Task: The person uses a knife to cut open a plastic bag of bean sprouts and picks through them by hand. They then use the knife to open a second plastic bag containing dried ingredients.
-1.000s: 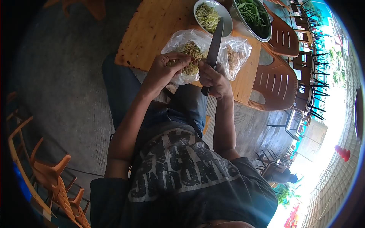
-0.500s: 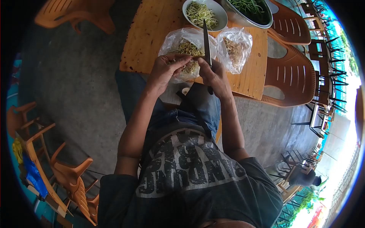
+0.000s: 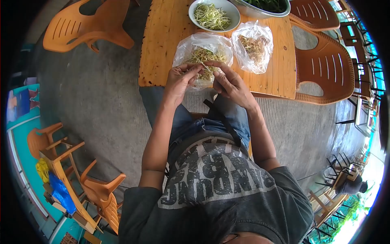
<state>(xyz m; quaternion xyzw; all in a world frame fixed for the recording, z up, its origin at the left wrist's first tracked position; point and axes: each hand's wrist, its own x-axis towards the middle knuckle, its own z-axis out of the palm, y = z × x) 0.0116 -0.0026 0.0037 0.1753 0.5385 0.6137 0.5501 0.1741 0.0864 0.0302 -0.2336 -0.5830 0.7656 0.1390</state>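
Observation:
Both hands meet over an open clear plastic bag of sprouts point(image 3: 208, 55) at the table's near edge. My left hand point(image 3: 180, 81) has its thumb and index finger pinched together, with a thin pale strand partly showing at the tips. From the right, my right hand point(image 3: 232, 84) reaches its index finger to the left fingertips, its other fingers curled; what they hold is hidden. No knife shows. A second clear bag point(image 3: 253, 48) with brownish scraps lies to the right. Behind the bags, a white bowl point(image 3: 233, 27) holds pale sprouts.
A metal bowl point(image 3: 266, 14) of green leaves stands at the back of the wooden table point(image 3: 160, 49). Orange chairs stand at the right point(image 3: 325, 75) and upper left point(image 3: 81, 26). Another person point(image 3: 352, 186) is far off at the lower right.
The knife that stood upright in my right hand is out of sight. My right index finger now stretches to my left fingertips. The view has shifted, showing more floor at left.

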